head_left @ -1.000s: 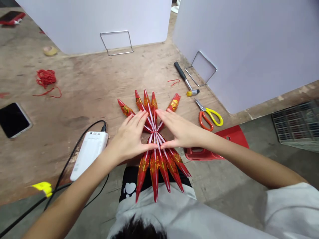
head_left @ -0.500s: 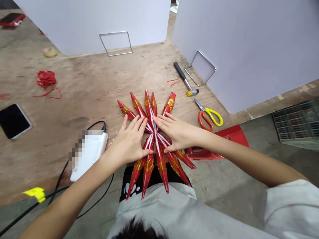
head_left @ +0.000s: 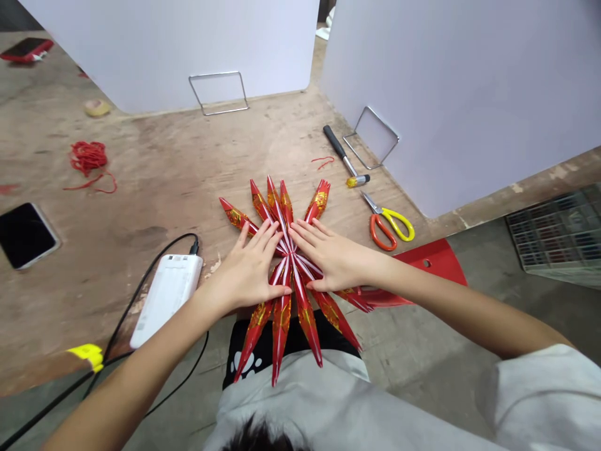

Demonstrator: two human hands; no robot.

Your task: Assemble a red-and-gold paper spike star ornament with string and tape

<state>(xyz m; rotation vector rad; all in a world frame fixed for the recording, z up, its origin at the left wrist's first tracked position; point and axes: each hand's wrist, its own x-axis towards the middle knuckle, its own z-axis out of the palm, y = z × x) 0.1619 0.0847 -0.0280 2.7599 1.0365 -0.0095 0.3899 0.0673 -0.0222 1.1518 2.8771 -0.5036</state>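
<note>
A star-shaped ornament of folded red and gold paper (head_left: 306, 316), its long points fanned out from a pinched middle, lies at the table's front edge. Several of its points hang past the edge over my lap. My left hand (head_left: 253, 266) rests flat on its left side, fingers stretched out and thumb toward the centre. On the right side, my right hand (head_left: 328, 255) lies across the folds with straight fingers. Both palms face down and cover part of the paper. White stripes show along the folds near the centre.
Scissors (head_left: 387, 222) and a small hammer (head_left: 346, 156) lie to the right. Leftward are red string (head_left: 89, 158), a phone (head_left: 25, 235), tape (head_left: 97, 108) and a white power bank (head_left: 166, 297) with a black cable. White panels (head_left: 188, 44) stand behind; a red stool (head_left: 436, 266) is below.
The view has shifted slightly, so the table items sit a little lower. Both hands stay on the ornament, and its points have moved slightly, the upper left ones now closer together.
</note>
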